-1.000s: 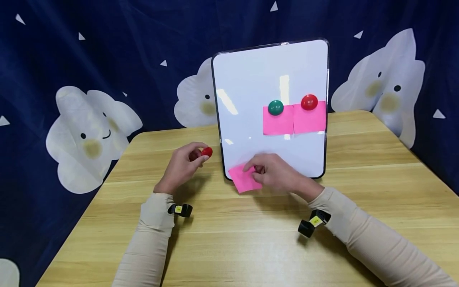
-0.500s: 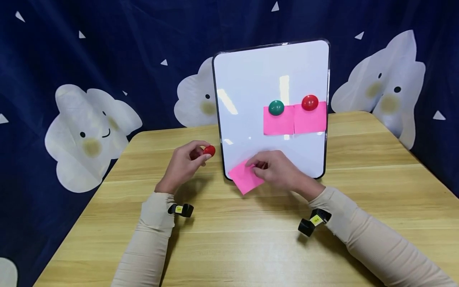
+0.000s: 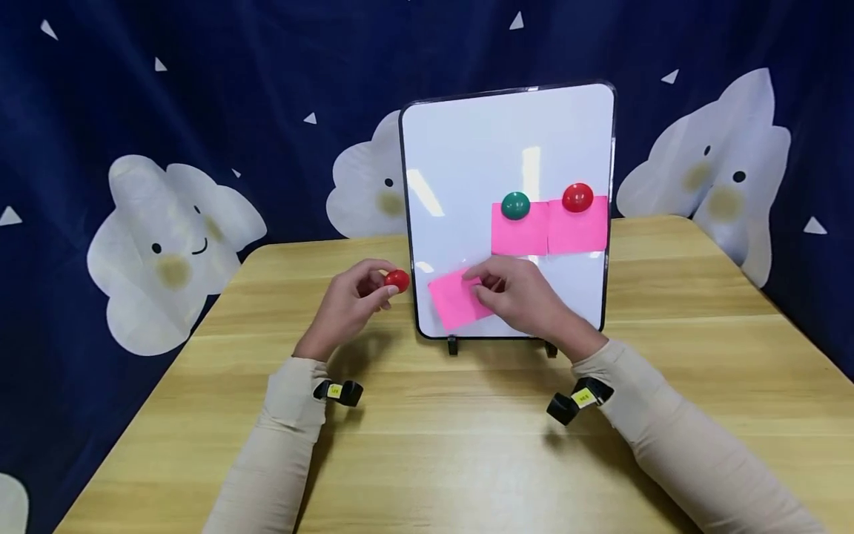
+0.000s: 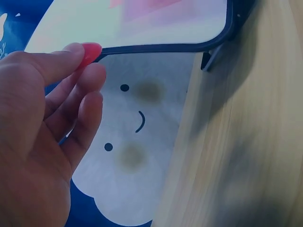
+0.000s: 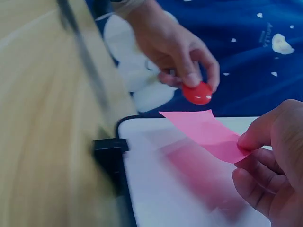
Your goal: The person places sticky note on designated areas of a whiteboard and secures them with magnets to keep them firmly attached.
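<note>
My left hand (image 3: pixel 347 308) pinches a round red magnet (image 3: pixel 397 280) between thumb and fingers, just left of the whiteboard (image 3: pixel 454 163). In the left wrist view the magnet (image 4: pixel 91 53) shows at the fingertips. A pink sticky note (image 3: pixel 454 300) is pinched at its right side by my right hand (image 3: pixel 523 297), in front of the board's lower left part. From the right wrist view, the note (image 5: pixel 208 135) stands off the board surface and bends slightly. Higher on the board, a green magnet (image 3: pixel 516 205) and another red magnet (image 3: pixel 577 197) sit on two pink notes placed side by side.
The whiteboard stands upright on small black feet (image 3: pixel 453 345) on a wooden table (image 3: pixel 427 445). Behind it hangs a dark blue curtain (image 3: pixel 267 67) with white clouds. Each wrist wears a black camera band.
My right hand has raised the pink note from the board's bottom edge and turned it straighter. My left hand has moved slightly right with the red magnet, closer to the board.
</note>
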`<act>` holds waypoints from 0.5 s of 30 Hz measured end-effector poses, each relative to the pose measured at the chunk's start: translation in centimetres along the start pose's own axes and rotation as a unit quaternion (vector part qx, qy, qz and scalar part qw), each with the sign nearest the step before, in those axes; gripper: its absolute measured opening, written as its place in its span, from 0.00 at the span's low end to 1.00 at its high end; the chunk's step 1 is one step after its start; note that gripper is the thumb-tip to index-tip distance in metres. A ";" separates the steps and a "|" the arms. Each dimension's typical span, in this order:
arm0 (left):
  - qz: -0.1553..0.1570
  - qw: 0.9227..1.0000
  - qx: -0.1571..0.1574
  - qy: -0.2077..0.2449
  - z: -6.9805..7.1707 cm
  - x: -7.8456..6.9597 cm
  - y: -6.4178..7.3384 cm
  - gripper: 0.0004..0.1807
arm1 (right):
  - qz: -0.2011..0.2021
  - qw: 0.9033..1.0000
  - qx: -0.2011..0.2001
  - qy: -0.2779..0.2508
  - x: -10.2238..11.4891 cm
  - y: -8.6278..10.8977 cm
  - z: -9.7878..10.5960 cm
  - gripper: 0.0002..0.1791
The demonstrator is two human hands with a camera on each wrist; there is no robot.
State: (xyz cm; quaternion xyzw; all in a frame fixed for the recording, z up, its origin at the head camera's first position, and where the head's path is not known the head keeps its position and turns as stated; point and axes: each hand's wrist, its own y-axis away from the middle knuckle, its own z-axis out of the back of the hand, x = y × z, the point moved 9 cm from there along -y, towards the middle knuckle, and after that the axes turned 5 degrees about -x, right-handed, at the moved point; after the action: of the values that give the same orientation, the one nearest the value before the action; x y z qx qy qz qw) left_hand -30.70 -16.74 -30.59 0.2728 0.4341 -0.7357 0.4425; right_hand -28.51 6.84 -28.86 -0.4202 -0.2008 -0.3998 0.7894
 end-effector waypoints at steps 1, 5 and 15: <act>0.006 1.000 -0.001 0.009 0.0 0.0 0.1 0.15 | 0.001 1.000 -0.005 0.001 0.1 -0.3 0.2 0.12; 0.018 0.999 -0.003 0.042 -0.1 0.4 0.1 0.15 | -0.003 1.000 -0.018 0.001 0.2 -1.0 0.7 0.12; 0.017 0.995 -0.012 0.099 0.0 0.2 -0.2 0.15 | 0.015 0.997 -0.070 0.018 0.6 -2.1 1.8 0.15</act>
State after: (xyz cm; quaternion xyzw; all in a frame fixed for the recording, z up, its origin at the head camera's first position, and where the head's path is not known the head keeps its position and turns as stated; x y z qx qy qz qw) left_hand -30.96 -16.76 -30.62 0.3465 0.4796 -0.6924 0.4130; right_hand -29.75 7.38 -26.39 -0.4704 -0.1521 -0.4086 0.7672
